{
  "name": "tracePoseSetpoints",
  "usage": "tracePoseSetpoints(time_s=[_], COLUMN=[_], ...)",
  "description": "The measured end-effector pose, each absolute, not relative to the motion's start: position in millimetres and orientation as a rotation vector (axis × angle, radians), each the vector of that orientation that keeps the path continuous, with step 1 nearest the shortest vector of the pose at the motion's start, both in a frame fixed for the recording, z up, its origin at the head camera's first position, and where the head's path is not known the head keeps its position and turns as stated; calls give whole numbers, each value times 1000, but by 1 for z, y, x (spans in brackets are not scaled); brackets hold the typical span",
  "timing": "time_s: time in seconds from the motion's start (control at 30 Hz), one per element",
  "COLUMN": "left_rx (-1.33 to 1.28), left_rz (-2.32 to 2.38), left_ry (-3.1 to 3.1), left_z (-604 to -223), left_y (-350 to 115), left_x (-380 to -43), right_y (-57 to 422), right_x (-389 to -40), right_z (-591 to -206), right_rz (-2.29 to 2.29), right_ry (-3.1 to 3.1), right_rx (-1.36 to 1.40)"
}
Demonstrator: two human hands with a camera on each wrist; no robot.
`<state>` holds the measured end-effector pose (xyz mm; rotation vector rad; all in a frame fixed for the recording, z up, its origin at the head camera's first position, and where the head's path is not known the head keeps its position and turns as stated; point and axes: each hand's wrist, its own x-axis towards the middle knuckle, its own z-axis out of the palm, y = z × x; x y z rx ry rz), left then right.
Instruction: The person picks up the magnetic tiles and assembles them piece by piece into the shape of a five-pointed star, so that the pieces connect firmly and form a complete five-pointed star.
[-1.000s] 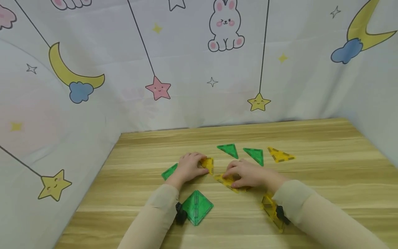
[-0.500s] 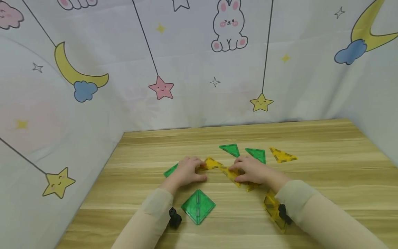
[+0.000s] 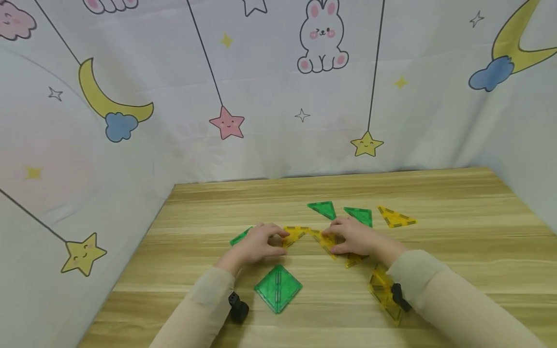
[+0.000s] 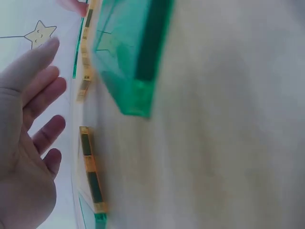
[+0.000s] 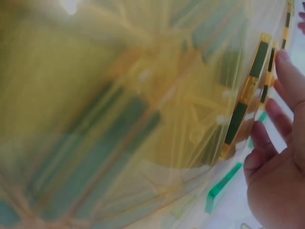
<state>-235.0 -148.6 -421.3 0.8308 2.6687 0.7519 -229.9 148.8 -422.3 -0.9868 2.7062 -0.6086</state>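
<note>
In the head view my left hand (image 3: pixel 261 243) lies with thumb and fingers spread apart at the left edge of a yellow triangular magnetic tile (image 3: pixel 297 235). The left wrist view shows this hand's fingers loosely extended. To its right, my right hand (image 3: pixel 358 238) holds a second yellow triangular tile (image 3: pixel 323 242) between thumb and fingertips. The corners of these two tiles meet at the top. Another yellow tile (image 3: pixel 356 261) pokes out from under my right hand, partly hidden. Partly covered by my left hand is a green triangular tile (image 3: pixel 241 236).
Nearer me, two green triangles form a diamond (image 3: pixel 285 289). Beside my right wrist stands a joined yellow tile piece (image 3: pixel 383 293). Two green triangles, one left (image 3: pixel 324 209) and one right (image 3: pixel 360 215), lie farther back with a yellow triangle (image 3: pixel 395 217). A printed curtain (image 3: pixel 261 159) borders the wooden table (image 3: pixel 226 203).
The left yellow tile has turned, and its corner now meets the other one. My right hand has shifted its tile away from me. My left hand's fingers have spread wider.
</note>
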Motion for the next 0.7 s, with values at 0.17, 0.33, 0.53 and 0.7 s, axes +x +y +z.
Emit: tracePoseSetpoints(time_s=[0.17,0.33,0.53,0.7], left_rx=[819,813,789,685], left_rz=[659,456,447,502], left_ry=[2752,2791,2817,2874], left_z=[-420,-421,-422,-425], left_y=[-144,-143,-141,-144], left_x=[-246,-250,-248,-247], right_y=[149,136,116,94], right_x=[-231,-233,-239,-239], right_z=[-421,-421,-421,-423], right_rz=[-607,-569,-472,-581], right_ry=[2687,2713,2773,2769], right_rx=[-968,-947,-865,-823])
